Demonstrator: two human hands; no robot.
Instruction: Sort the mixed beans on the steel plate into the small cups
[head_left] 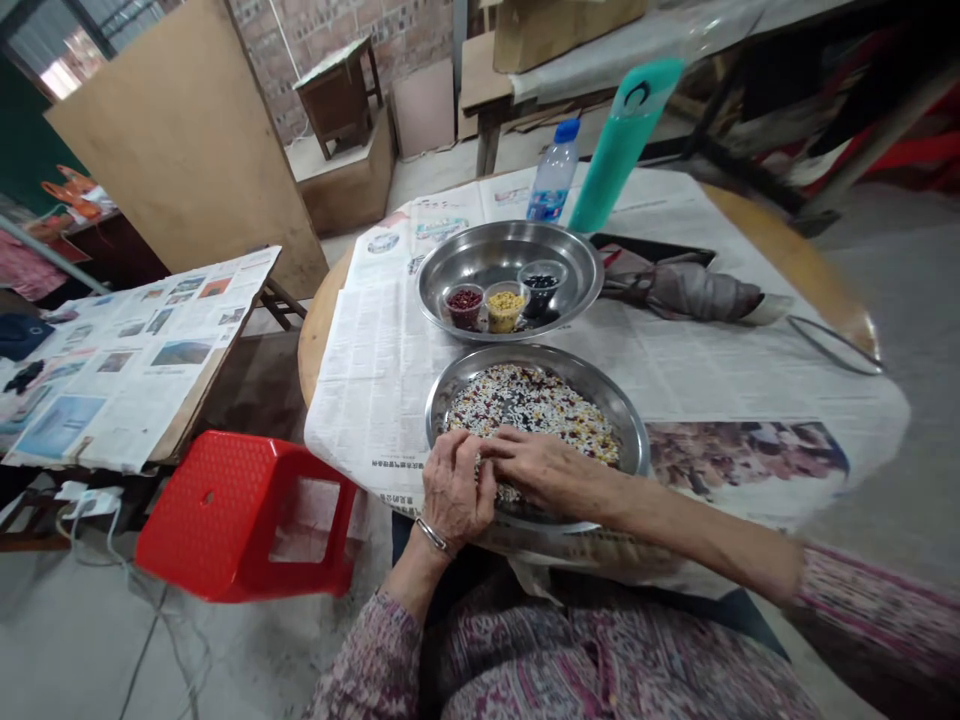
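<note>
A steel pan (630, 425) at the table's near edge holds a spread of mixed white, dark and yellow grains (532, 400). My left hand (454, 490) rests on the pan's near rim, fingers curled together. My right hand (540, 465) lies over the grains beside it, fingers pinched toward the left hand's fingertips. What they pinch is too small to make out. Behind stands a second steel pan (465, 255) with three small cups: red beans (465, 303), yellow grains (505, 305) and black beans (541, 285).
Newspaper (375, 370) covers the round table. A water bottle (553, 180), a teal flask (622, 140) and a folded grey umbrella (690, 290) lie at the back. A red plastic stool (247, 515) stands to the left, beside a paper-covered side table (127, 360).
</note>
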